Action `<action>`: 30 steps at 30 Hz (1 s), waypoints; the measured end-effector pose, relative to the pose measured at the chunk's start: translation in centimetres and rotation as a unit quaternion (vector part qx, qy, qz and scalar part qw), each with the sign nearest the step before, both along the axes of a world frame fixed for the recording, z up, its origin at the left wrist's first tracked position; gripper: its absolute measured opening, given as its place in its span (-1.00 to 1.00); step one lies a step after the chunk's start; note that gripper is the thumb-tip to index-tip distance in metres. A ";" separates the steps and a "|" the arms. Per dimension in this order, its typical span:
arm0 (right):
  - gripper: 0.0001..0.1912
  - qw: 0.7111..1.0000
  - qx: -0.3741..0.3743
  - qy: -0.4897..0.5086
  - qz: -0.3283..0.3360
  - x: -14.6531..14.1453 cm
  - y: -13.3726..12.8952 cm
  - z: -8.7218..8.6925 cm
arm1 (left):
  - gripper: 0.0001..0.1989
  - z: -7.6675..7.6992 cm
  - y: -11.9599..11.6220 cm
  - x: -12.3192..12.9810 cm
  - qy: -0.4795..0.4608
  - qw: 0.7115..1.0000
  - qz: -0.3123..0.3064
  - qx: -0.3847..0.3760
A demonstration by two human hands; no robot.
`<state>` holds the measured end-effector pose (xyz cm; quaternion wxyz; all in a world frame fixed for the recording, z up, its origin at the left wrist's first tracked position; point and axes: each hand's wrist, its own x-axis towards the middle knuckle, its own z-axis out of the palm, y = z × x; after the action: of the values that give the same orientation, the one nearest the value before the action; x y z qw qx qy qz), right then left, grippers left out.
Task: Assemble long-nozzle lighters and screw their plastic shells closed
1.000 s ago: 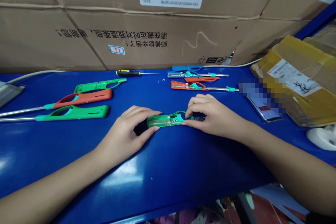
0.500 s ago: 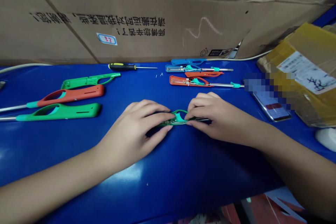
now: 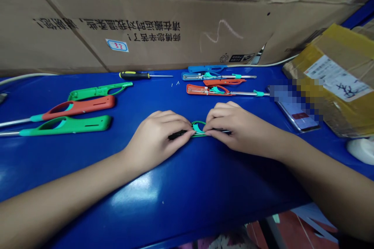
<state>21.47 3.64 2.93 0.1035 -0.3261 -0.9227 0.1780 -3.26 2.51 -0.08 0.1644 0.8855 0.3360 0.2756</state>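
Observation:
An opened green gas lighter (image 3: pixel 198 127) with a turquoise trigger lies on the blue table between my hands. My left hand (image 3: pixel 160 134) is closed over its handle end, with thumb and fingertips pressed together near the trigger. A dark piece shows under these fingers; its kind is unclear. My right hand (image 3: pixel 238 128) pinches the lighter just right of the trigger, where its metal tube emerges below the fingers. Much of the lighter's inside is hidden by my fingers.
Opened blue (image 3: pixel 201 76) and orange lighters (image 3: pixel 198 89) lie behind. At left are a green shell half (image 3: pixel 84 92), whole orange (image 3: pixel 78 107) and green lighters (image 3: pixel 96 123). A screwdriver (image 3: pixel 134 75), phone (image 3: pixel 298 113), taped parcel (image 3: pixel 330 105) and large carton (image 3: pixel 146 11) border the space.
My left fingertips have drawn closer together beside the trigger, and a dark piece now shows beneath them. My right hand keeps its pinch. The view has shifted slightly.

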 end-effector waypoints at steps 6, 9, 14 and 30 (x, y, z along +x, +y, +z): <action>-0.86 1.000 0.004 0.005 0.001 -0.1 -0.1 -0.2 | -0.91 -0.1 -0.3 0.2 -0.015 1.000 0.016 -0.012; -0.86 1.000 0.016 0.004 0.000 -0.2 -0.1 -0.2 | -0.92 -0.1 -0.3 0.5 -0.039 0.998 0.033 -0.044; -0.87 1.000 0.017 0.012 -0.004 -0.3 -0.2 -0.3 | -0.91 -0.1 -0.3 0.7 -0.057 0.996 0.034 -0.058; -0.89 1.000 -0.027 0.010 0.013 1.5 0.9 1.2 | -0.89 -0.1 0.0 0.6 -0.071 0.991 0.041 -0.103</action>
<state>22.98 4.53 4.17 0.1013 -0.3145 -0.9209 0.2069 -2.68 2.51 -0.17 0.2667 0.8274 0.3863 0.3084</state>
